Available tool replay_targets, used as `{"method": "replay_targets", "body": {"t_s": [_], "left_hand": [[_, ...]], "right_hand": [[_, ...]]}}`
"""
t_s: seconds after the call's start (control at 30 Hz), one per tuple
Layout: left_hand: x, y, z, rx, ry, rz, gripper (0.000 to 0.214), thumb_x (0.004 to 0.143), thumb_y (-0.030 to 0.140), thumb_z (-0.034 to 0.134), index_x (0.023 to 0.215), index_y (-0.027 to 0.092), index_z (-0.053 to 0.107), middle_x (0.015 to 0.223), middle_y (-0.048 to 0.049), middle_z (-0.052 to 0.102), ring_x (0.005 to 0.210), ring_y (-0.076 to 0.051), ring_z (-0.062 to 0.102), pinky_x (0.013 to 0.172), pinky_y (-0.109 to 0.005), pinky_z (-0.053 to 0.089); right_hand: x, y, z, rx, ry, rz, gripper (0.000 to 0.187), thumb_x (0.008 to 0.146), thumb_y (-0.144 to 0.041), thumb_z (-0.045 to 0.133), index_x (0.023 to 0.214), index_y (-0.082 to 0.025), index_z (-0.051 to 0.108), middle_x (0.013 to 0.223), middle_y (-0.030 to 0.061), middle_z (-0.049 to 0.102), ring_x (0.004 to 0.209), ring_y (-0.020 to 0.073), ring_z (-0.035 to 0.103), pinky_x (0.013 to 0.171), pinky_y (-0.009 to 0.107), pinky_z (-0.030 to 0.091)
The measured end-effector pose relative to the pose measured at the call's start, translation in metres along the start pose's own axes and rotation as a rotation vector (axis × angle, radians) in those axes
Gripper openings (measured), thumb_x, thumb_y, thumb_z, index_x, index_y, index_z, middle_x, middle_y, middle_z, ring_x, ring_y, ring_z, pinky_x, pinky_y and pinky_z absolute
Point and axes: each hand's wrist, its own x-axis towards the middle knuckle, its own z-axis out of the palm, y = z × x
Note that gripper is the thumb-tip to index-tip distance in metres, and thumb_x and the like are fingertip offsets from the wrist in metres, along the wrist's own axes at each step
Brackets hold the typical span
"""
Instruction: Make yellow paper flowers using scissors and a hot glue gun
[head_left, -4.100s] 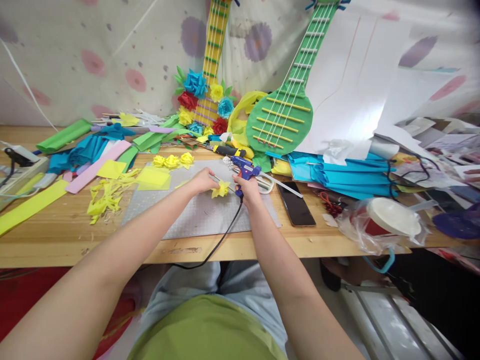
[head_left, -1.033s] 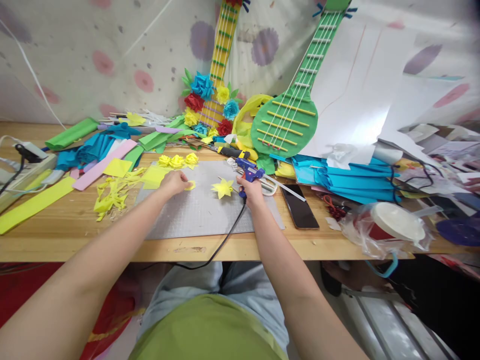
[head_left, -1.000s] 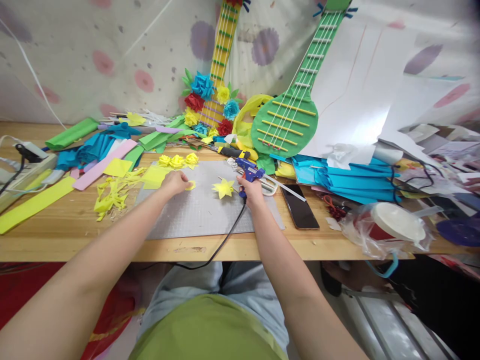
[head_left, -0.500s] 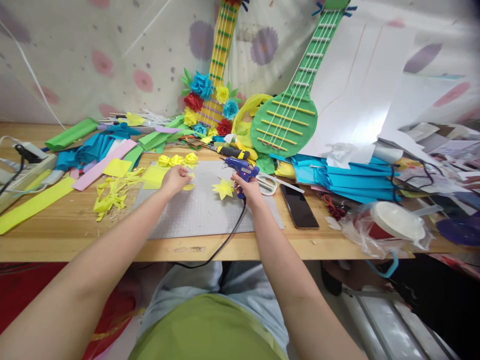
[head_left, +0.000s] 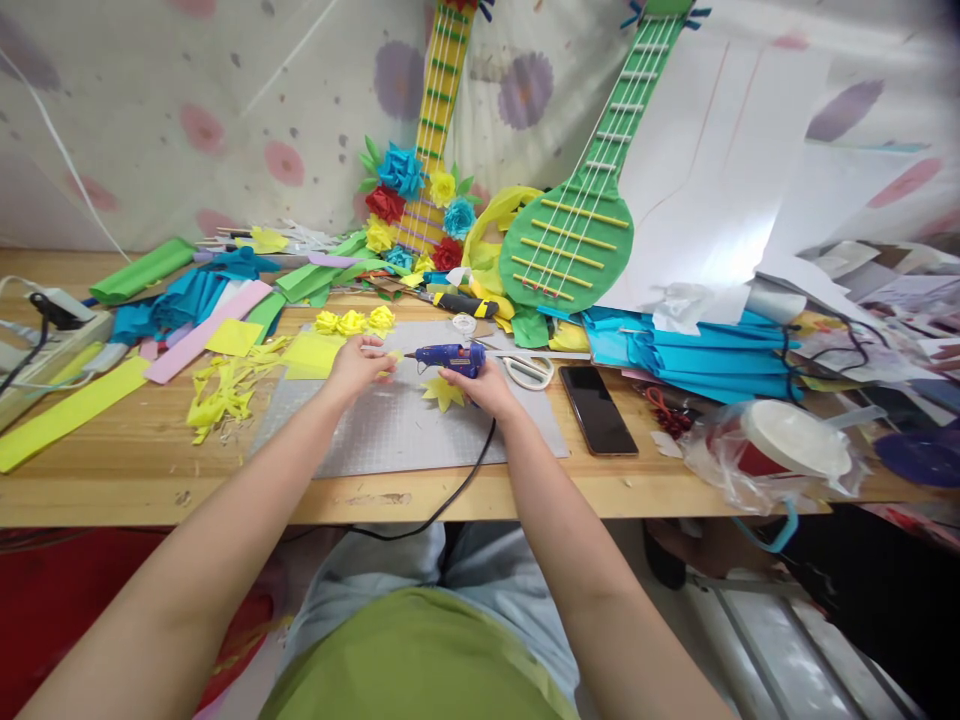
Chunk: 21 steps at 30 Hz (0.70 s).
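My right hand (head_left: 484, 385) grips a blue hot glue gun (head_left: 450, 357), its nozzle pointing left. Between the fingers of my left hand (head_left: 360, 367) is a small yellow paper piece (head_left: 395, 357), close to the nozzle; whether the two touch I cannot tell. A yellow paper flower (head_left: 443, 394) lies below the gun on the grey cutting mat (head_left: 405, 440), partly covered by my right hand. Behind my left hand sit several finished yellow paper flowers (head_left: 352, 321) and a yellow paper square (head_left: 311, 355). The gun's black cord (head_left: 457, 505) runs over the table edge.
White-handled scissors (head_left: 529, 372) and a phone (head_left: 598, 410) lie right of the mat. Yellow scraps (head_left: 225, 390) are heaped on the left. A green paper instrument (head_left: 570, 245) leans at the back beside a yellow one (head_left: 431, 150). A bagged cup (head_left: 780, 450) stands near the right front.
The glue gun has swung level and moved left, its nozzle now near the yellow piece. My left hand has shifted slightly right. A white roll behind the gun has come into view.
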Motion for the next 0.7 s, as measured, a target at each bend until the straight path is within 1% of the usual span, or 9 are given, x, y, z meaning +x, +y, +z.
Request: {"method": "replay_targets", "body": {"t_s": [0.1, 0.2, 0.5, 0.7], "left_hand": [[-0.001, 0.003, 0.001, -0.006, 0.015, 0.02, 0.032, 0.065, 0.008, 0.067, 0.087, 0.016, 0.044, 0.063, 0.0026, 0.057, 0.057, -0.012, 0.06, 0.053, -0.026, 0.052], [-0.002, 0.006, 0.002, -0.01, -0.001, 0.033, 0.032, 0.065, 0.008, 0.066, 0.087, 0.015, 0.044, 0.063, 0.0024, 0.058, 0.055, -0.011, 0.06, 0.051, -0.025, 0.051], [-0.006, 0.012, 0.006, -0.019, -0.012, 0.052, 0.032, 0.065, 0.011, 0.067, 0.086, 0.016, 0.043, 0.062, 0.0026, 0.058, 0.056, -0.012, 0.06, 0.05, -0.024, 0.051], [-0.004, 0.01, 0.006, 0.008, -0.033, 0.069, 0.035, 0.062, 0.009, 0.067, 0.086, 0.016, 0.043, 0.062, 0.0032, 0.057, 0.057, -0.012, 0.06, 0.05, -0.025, 0.052]], "right_hand": [[0.0, -0.002, -0.001, -0.075, -0.034, -0.012, 0.042, 0.06, -0.051, 0.07, 0.086, -0.018, 0.065, 0.07, 0.0026, 0.066, 0.072, 0.0176, 0.062, 0.064, 0.028, 0.049], [0.0, -0.003, -0.001, -0.109, -0.022, -0.024, 0.045, 0.062, -0.053, 0.067, 0.089, -0.017, 0.065, 0.075, 0.004, 0.067, 0.077, 0.0191, 0.062, 0.069, 0.03, 0.05], [0.001, 0.0, 0.0, -0.134, 0.016, -0.068, 0.046, 0.062, -0.054, 0.066, 0.087, -0.016, 0.066, 0.074, 0.0039, 0.066, 0.074, 0.0182, 0.061, 0.07, 0.03, 0.048], [0.002, 0.001, 0.0, -0.07, 0.004, -0.094, 0.042, 0.064, -0.052, 0.065, 0.085, -0.016, 0.066, 0.071, 0.0033, 0.065, 0.073, 0.0172, 0.06, 0.067, 0.029, 0.048]]}}
